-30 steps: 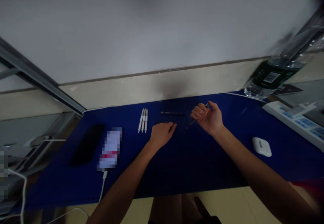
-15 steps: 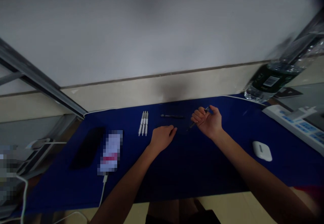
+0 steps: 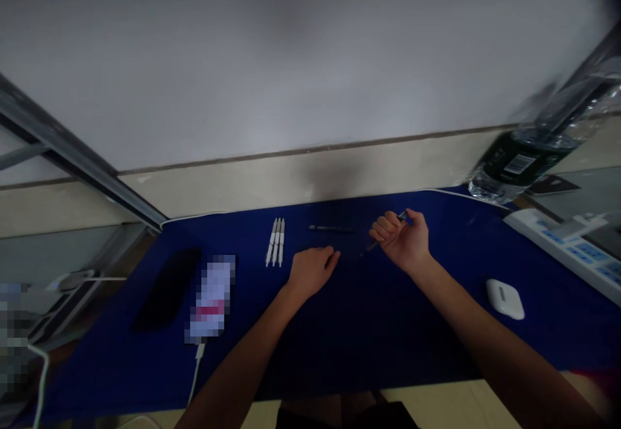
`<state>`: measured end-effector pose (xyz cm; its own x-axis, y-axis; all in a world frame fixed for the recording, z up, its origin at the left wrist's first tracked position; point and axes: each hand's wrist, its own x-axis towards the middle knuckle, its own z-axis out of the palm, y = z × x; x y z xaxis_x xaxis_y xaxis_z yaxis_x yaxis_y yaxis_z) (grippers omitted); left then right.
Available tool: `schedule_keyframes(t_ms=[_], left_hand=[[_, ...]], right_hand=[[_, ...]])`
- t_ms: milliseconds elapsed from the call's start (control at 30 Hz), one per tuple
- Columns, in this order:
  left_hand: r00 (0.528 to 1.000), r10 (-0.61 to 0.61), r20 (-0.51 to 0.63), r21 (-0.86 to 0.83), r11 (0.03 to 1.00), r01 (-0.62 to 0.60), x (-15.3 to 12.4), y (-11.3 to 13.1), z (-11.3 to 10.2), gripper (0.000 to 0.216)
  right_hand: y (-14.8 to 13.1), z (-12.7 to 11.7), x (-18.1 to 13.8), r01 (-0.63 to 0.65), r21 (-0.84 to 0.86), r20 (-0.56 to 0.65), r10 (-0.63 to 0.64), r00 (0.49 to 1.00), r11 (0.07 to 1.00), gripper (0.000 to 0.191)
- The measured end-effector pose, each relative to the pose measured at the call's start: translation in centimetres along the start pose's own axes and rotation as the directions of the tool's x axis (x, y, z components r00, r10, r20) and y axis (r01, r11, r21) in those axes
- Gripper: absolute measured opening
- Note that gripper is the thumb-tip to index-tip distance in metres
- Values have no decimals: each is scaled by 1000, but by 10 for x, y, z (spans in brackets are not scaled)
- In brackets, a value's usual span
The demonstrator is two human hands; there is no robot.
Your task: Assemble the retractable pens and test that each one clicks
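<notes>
Dark slim pen (image 3: 372, 245) clamped in right hand (image 3: 400, 241), tip angled down-left; dim view, exact pen type uncertain. Left hand (image 3: 310, 272) apart, open, empty on blue mat (image 3: 369, 332), nearest black pen (image 3: 332, 228); three white pens (image 3: 275, 242) beyond.

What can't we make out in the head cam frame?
- Slim dark pen-like object in the right hand: middle hidden by the fingers.
- White-and-pink item on the blue mat: pixelated, unreadable.
- Water bottle: upper part blurred, cut off by right edge.
- Power strip: far end cut off by right edge.
</notes>
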<state>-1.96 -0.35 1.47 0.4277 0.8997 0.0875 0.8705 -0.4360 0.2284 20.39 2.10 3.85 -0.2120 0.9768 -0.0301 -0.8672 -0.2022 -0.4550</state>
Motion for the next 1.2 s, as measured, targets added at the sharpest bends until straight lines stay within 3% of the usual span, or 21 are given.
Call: schedule_keyframes(t_ms=[1200], left_hand=[[1000,24,1,7,1000,-24,0,0,2,46]], right_hand=[[-8,6,-4,37,-50,-35,-39,999,998,41]])
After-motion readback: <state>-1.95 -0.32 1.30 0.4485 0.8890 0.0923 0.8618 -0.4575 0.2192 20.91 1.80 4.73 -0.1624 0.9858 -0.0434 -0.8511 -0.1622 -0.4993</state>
